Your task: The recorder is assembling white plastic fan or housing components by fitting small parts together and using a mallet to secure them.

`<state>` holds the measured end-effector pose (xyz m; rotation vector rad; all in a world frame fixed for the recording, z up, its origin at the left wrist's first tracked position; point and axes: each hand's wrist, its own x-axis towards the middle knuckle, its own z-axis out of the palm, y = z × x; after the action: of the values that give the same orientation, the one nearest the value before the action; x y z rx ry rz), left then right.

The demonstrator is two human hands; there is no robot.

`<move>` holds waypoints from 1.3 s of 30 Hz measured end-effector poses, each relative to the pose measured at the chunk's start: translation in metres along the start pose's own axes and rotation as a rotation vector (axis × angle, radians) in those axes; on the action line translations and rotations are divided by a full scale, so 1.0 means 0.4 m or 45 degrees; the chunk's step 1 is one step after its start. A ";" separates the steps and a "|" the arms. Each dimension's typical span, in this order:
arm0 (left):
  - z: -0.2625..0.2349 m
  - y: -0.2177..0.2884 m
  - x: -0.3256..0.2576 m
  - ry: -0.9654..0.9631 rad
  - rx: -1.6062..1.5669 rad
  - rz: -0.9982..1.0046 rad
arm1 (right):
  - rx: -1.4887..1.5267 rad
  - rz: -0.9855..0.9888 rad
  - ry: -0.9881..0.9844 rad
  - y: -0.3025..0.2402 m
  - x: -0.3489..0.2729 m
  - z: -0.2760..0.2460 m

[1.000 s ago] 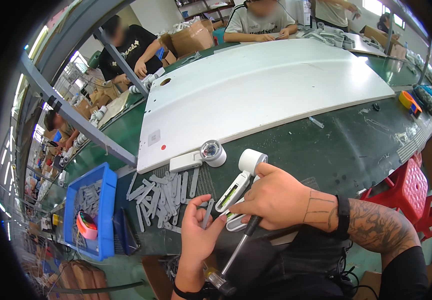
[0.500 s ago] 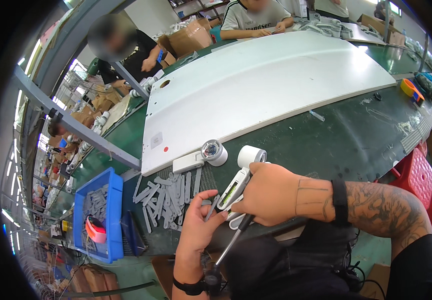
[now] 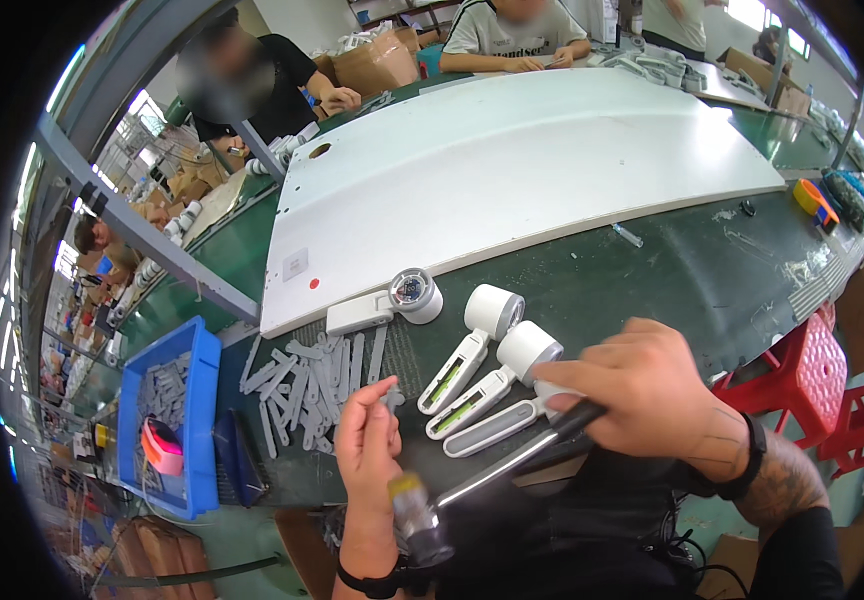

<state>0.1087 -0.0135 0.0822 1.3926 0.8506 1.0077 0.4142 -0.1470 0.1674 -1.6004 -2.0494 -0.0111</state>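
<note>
Ok so the nearest white gadget (image 3: pixel 492 430) lies between our hands, handle slanting left toward us, closer to our right hand (image 3: pixel 642 397) gripping a hammer (image 3: pixel 497 469), our left hand (image 3: pixel 366 438) apparently pinching a grey strip (image 3: pixel 393 397).

The handheld units (image 3: pixel 494 312) have white housings, with green inserts (image 3: pixel 445 382) in two handles and a grey cover (image 3: pixel 492 430) on a third. The hammer (image 3: pixel 502 468) combines a black grip, silver shaft and yellow-and-black head; the loose strips (image 3: pixel 312 385) are plain grey. The bench (image 3: pixel 672 275) is dark green, the board (image 3: pixel 522 170) white with one red dot (image 3: pixel 314 284), the bin (image 3: pixel 207 440) blue.
</note>
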 end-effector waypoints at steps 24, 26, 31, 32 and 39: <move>0.018 -0.017 -0.062 -0.221 1.037 0.706 | -0.215 -0.522 -0.437 -0.023 0.132 0.137; 0.008 -0.022 -0.059 -0.241 1.014 0.679 | -0.187 -0.498 -0.522 -0.023 0.159 0.134; 0.010 -0.029 -0.045 -0.291 0.905 0.645 | -0.096 -0.447 -0.664 -0.021 0.191 0.132; 0.010 -0.028 -0.043 -0.301 0.899 0.642 | -0.127 -0.446 -0.723 -0.029 0.196 0.130; 0.005 -0.031 -0.039 -0.297 0.899 0.645 | -0.293 -0.606 -0.658 -0.105 0.204 0.122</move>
<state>0.1056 -0.0279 0.0685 2.3645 0.7170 0.9174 0.3442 -0.0703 0.1722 -1.2886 -2.8876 -0.0048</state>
